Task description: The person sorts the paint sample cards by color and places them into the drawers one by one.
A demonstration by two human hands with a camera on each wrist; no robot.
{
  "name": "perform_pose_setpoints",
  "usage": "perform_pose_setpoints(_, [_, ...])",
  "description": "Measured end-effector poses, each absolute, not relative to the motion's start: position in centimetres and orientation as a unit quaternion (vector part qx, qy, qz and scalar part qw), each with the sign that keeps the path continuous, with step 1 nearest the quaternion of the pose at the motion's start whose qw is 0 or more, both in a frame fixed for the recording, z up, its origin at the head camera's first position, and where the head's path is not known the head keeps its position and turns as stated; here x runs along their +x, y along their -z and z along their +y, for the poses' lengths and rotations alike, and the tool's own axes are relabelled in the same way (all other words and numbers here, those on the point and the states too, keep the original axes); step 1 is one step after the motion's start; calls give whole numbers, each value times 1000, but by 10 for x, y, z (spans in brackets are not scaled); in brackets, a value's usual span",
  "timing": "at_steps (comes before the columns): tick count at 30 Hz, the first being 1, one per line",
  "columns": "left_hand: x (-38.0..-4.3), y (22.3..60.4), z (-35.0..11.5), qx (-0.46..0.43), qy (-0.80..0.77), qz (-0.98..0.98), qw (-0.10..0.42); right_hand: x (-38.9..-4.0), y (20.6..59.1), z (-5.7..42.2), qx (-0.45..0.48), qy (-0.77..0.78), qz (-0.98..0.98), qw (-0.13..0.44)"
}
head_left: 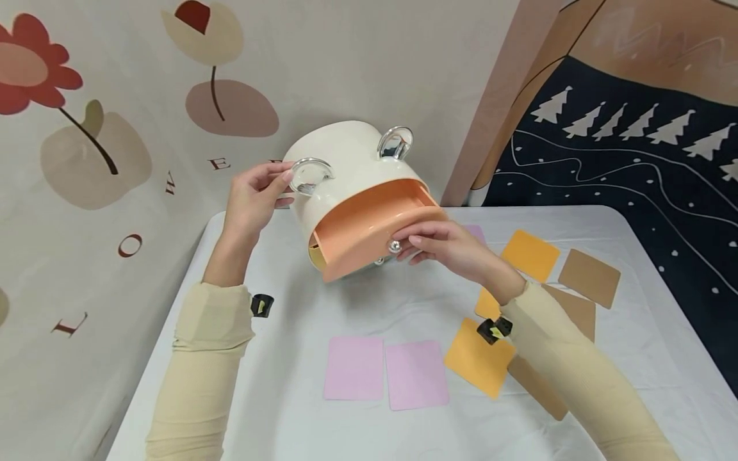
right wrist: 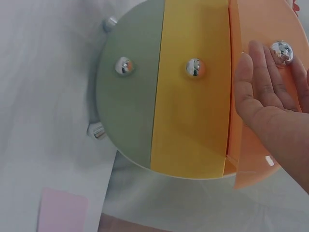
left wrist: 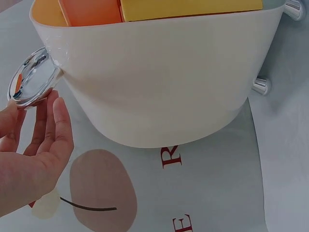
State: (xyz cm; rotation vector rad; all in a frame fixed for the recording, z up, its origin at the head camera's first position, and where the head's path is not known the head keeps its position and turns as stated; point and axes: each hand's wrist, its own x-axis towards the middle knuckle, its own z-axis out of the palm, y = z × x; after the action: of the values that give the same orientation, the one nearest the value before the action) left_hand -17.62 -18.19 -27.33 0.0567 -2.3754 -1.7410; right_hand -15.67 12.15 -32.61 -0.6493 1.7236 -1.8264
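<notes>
A white rounded drawer box (head_left: 346, 150) with two silver ear-shaped loops stands tilted at the back of the table. My left hand (head_left: 254, 195) pinches the left silver ear (head_left: 311, 176), thumb in front and fingers behind. The top orange drawer (head_left: 360, 246) is pulled partway out, and its visible inside is bare. At its front, my right hand (head_left: 444, 246) holds the round silver knob (head_left: 394, 246) between its fingers. Below it, the yellow drawer (right wrist: 190, 116) and green drawer (right wrist: 128, 96) sit closed, each with a silver knob.
Two pink cards (head_left: 354, 369) lie on the white-covered table (head_left: 277, 397) in front of the box. Orange cards (head_left: 480, 358) and brown cards (head_left: 589, 278) are spread at the right, partly under the right forearm. A printed cloth (head_left: 357, 57) hangs behind.
</notes>
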Motion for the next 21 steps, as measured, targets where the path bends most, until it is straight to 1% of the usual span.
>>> perform_pose_setpoints(5, [-176,274,-182,21,588,-803,95,-143,329,132,-267,669,643,261])
perform_pose_setpoints(10, [-176,274,-182,23,595,-797,95,-133,327,139,-263,663,646,272])
perform_pose_setpoints(16, [-176,273,-182,21,601,-793,97,-128,329,142,-256,650,662,270])
perform_pose_setpoints(21, [-177,274,-181,17,602,-792,100,-127,330,148,-268,647,665,260])
